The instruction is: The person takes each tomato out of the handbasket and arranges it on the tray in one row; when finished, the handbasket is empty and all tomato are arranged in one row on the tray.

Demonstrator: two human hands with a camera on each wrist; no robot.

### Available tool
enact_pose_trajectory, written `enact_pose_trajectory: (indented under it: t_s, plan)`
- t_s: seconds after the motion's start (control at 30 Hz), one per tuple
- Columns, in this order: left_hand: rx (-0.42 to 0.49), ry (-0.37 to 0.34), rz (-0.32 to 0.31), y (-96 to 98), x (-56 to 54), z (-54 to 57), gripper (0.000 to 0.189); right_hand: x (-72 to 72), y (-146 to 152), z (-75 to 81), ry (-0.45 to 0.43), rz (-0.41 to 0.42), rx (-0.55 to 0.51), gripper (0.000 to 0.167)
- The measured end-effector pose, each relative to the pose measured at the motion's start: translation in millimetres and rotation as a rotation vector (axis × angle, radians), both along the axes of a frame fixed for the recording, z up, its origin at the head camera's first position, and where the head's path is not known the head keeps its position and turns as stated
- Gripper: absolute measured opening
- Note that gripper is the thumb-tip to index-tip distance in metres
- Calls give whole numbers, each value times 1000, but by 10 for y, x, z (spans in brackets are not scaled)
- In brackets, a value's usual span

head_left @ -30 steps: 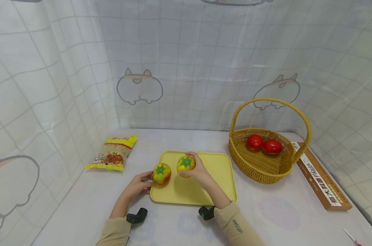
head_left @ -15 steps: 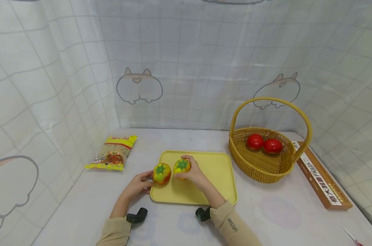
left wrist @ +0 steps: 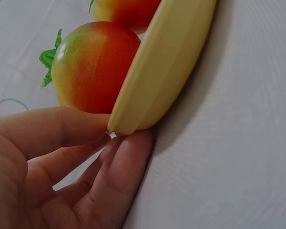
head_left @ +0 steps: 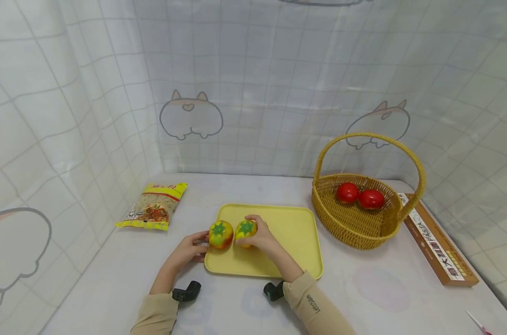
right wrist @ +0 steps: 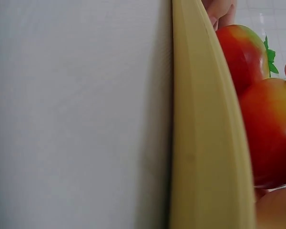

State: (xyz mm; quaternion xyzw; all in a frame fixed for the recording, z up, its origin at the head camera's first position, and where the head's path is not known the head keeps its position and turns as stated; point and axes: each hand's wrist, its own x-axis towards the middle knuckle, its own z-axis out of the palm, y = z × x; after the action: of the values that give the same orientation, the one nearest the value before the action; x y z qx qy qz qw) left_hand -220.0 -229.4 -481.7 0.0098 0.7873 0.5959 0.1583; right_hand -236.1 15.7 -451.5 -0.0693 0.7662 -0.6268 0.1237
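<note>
A red-and-yellow tomato (head_left: 221, 234) with a green leaf top sits at the left end of the yellow tray (head_left: 293, 242). My left hand (head_left: 190, 250) is at the tray's left edge, beside that tomato. In the left wrist view its fingers (left wrist: 62, 129) pinch the tray rim (left wrist: 164, 71) from above and below. My right hand (head_left: 261, 236) grips a second red-and-yellow tomato (head_left: 246, 231) over the tray, just right of the first. The right wrist view has this gripped tomato (right wrist: 271, 133) overlapping the other tomato (right wrist: 243, 57), behind the tray's side (right wrist: 205, 124).
A wicker basket (head_left: 337, 223) with a tall handle holds two red tomatoes (head_left: 359, 195) to the tray's right. Beyond it lies a long brown pasta box (head_left: 439, 242). A yellow-ended food bag (head_left: 154, 207) lies at the back left. A thin pointed item (head_left: 475, 320) lies front right.
My right hand has moved left with its tomato, closing most of the gap to the other tomato. My left hand has stayed at the tray's edge.
</note>
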Motion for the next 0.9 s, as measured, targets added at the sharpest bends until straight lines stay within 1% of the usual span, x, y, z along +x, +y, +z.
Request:
enact_pose_trajectory:
  t_s: [0.13,0.23,0.6,0.9]
  plan:
    - [0,2,-4,-2,-5,-5,64,-3,-11,-12,-14,5,22,73]
    - [-5,4,6,-7,-8,-8,64,-6,-20,-20,-18,14,34,72]
    - [-18,5,20,3,-4,-2,65,0,-47,-34,-10,38,50,72]
    - [-13,6,12,-1,-8,-6,65,-5,-61,-59,24,3,158,71]
